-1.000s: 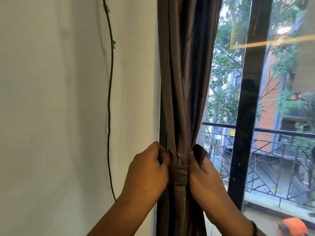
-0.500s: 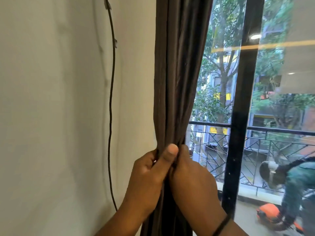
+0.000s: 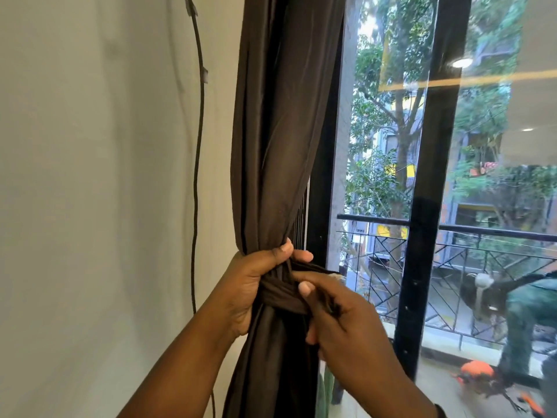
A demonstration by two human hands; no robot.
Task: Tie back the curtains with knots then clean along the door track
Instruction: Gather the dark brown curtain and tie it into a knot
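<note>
Since half a sec ago both hands have dropped apart from a tight clasp, and a wrapped band now shows round the brown curtain [image 3: 271,152]. The curtain hangs gathered btwn a pale wall [image 3: 90,191] on the left and a black door frame [image 3: 428,182] w/ glass on the right. The left hand [image 3: 256,285] curls round the bunched fabric at the knot [image 3: 281,294], thumb on top. The right hand [image 3: 340,321], nearer and just right of the knot, pinches the band's loose end w/ thumb and fingers. A thin dark cable [image 3: 197,164] runs down the wall, left of the curtain.
</note>
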